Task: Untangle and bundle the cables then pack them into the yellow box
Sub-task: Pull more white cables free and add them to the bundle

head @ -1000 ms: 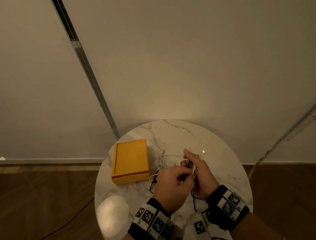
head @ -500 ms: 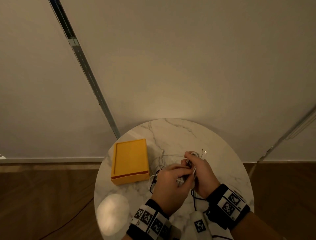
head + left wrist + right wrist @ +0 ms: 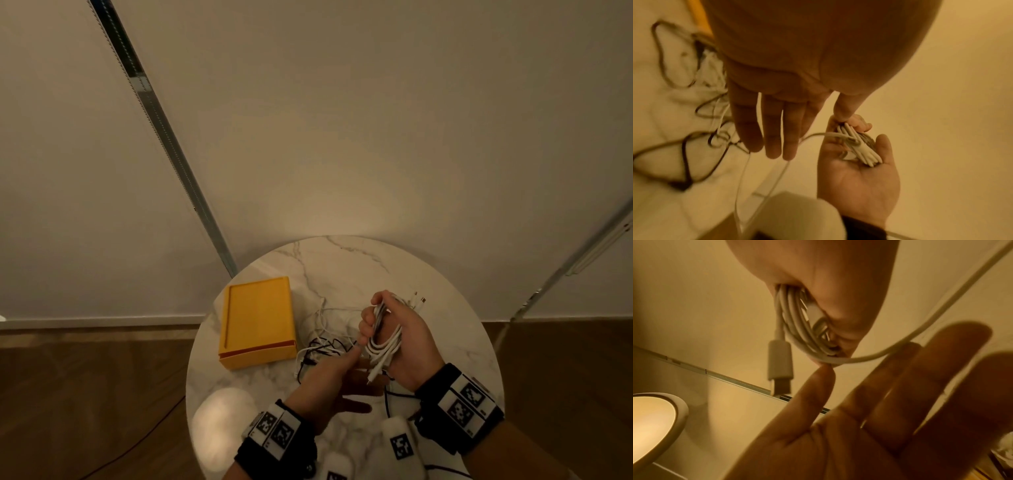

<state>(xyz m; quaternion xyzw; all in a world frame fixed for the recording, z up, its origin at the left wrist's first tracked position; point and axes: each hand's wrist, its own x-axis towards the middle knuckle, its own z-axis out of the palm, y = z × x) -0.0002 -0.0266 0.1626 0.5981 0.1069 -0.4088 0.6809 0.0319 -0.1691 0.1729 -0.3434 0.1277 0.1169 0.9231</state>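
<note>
A coil of white cable [image 3: 383,337] lies in my right hand [image 3: 411,337], whose fingers curl round it above the marble table [image 3: 342,260]. In the right wrist view the coil [image 3: 797,324] has a white USB plug [image 3: 780,360] hanging from it. My left hand [image 3: 342,377] is just left of the coil with its fingers straight. In the left wrist view its thumb tip touches the top of the coil [image 3: 857,146]. A loose tangle of black and white cables [image 3: 325,342] lies on the table between my hands and the yellow box [image 3: 257,322].
The round table's edge [image 3: 195,359] drops to a wooden floor on the left, where a dark cord [image 3: 137,442] runs. Two white blocks with marker tags [image 3: 400,445] stand at the near edge. A plain wall rises behind the table.
My left hand has opened and drawn back down and left from the coil, which it covered before. The coil now shows in my right hand.
</note>
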